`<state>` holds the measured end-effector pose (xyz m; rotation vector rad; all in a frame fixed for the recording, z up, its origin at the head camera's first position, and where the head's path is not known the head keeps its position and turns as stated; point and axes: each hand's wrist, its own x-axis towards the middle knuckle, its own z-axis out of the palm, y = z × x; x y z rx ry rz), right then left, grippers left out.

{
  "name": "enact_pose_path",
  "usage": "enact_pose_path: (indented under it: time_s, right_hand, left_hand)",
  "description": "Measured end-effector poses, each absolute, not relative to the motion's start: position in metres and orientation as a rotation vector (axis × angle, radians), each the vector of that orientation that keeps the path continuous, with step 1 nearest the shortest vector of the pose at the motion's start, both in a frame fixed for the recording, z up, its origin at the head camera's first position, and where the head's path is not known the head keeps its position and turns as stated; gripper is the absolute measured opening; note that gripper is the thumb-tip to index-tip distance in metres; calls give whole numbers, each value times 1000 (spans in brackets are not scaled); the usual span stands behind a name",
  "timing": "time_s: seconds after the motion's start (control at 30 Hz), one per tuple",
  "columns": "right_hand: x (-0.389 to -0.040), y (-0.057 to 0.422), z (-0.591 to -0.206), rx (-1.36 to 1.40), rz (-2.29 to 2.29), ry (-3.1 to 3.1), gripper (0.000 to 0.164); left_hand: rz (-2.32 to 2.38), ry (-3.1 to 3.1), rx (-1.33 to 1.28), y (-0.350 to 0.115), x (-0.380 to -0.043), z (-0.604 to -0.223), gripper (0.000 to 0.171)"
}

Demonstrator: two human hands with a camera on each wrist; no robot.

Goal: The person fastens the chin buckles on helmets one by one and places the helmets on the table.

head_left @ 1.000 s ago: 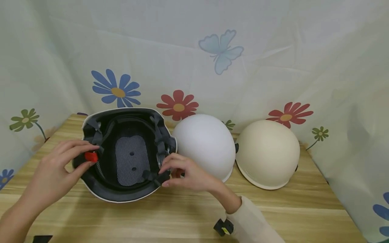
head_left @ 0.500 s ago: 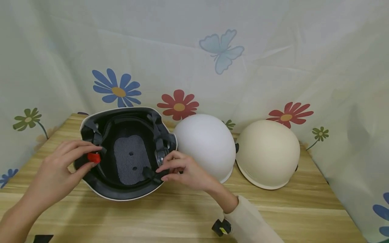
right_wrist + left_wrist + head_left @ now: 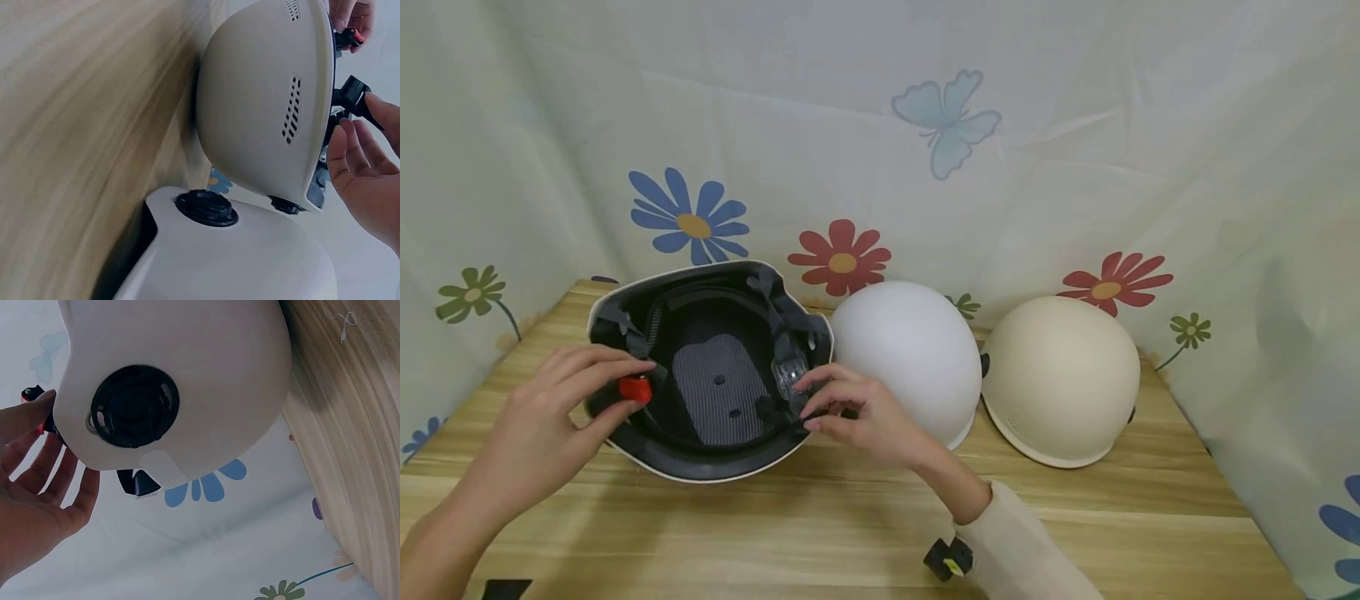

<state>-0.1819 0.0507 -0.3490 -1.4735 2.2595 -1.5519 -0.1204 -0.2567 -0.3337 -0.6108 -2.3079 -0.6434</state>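
Note:
An upturned helmet (image 3: 706, 468) lies on the left of the table with its black padded inside facing up. My left hand (image 3: 542, 408) pinches a red buckle (image 3: 636, 389) on the chin strap between thumb and fingertips, over the helmet's left side. At the opposite rim my right hand (image 3: 865, 417) holds the black strap end (image 3: 355, 92), with thumb and fingers on its black buckle piece. A clear plastic part (image 3: 790, 375) shows inside by the right-hand strap. From the left wrist, the pale shell hides part of the fingers and bears a round black disc (image 3: 135, 406).
A white helmet (image 3: 902, 358) stands dome-up just right of the upturned one. Beyond it, a beige helmet (image 3: 1060, 375) sits dome-up near the right end of the wooden table (image 3: 850, 533). A flower-printed curtain (image 3: 1037, 150) hangs behind.
The upturned helmet has turned and tipped slightly, its near rim moving back and its left edge shifting left. My left hand and the red buckle have moved slightly right; my right hand keeps its hold.

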Motion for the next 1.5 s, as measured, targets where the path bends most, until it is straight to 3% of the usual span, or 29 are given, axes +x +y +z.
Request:
enact_pose_path:
  time_s: [0.5, 0.77, 0.93, 1.23, 1.5]
  right_hand:
    - [-186, 56, -327, -1328, -1622, 1873, 8]
    - [-186, 52, -326, -1323, -1517, 2017, 25]
    - [-188, 48, -327, -1332, -1462, 2122, 25]
    - [-193, 42, -329, -1315, -1561, 2110, 19]
    - [-192, 32, -326, -1450, -1497, 2173, 28]
  left_hand:
    - [-685, -2305, -560, -244, -116, -317, 51]
    - [-722, -2293, -631, -237, -116, -315, 55]
    - [-704, -2293, -651, -234, -117, -315, 55]
    - [-718, -2305, -699, -225, -118, -319, 38]
    - [-757, -2315, -688, -215, -120, -322, 48]
